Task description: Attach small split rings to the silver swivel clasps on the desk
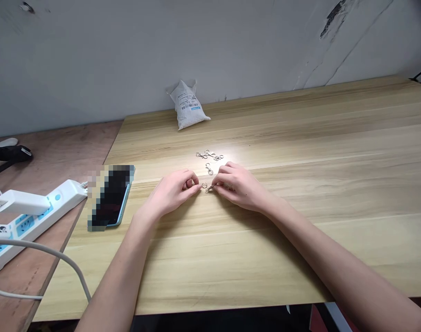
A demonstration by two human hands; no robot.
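My left hand [180, 189] is closed in a pinch, with a small metal key ring [204, 185] at its fingertips. Facing it, my right hand [240, 184] pinches a small metal clasp [210, 188] between thumb and fingers; its far end is hidden by the hand. Ring and clasp are very close, and I cannot tell whether they are linked. Just beyond the fingers lies a keychain clasp with rings [209, 169]. Farther back, several more metal keychain clasps [210, 155] form a loose cluster on the wooden table [282, 258].
A white plastic parcel bag [189, 106] with a printed label stands near the wall. On the left lies a phone [111, 198], partly blurred out. A white power strip [63, 196] with plugs and a grey cable [67, 260] occupy the neighbouring brown surface [72, 138].
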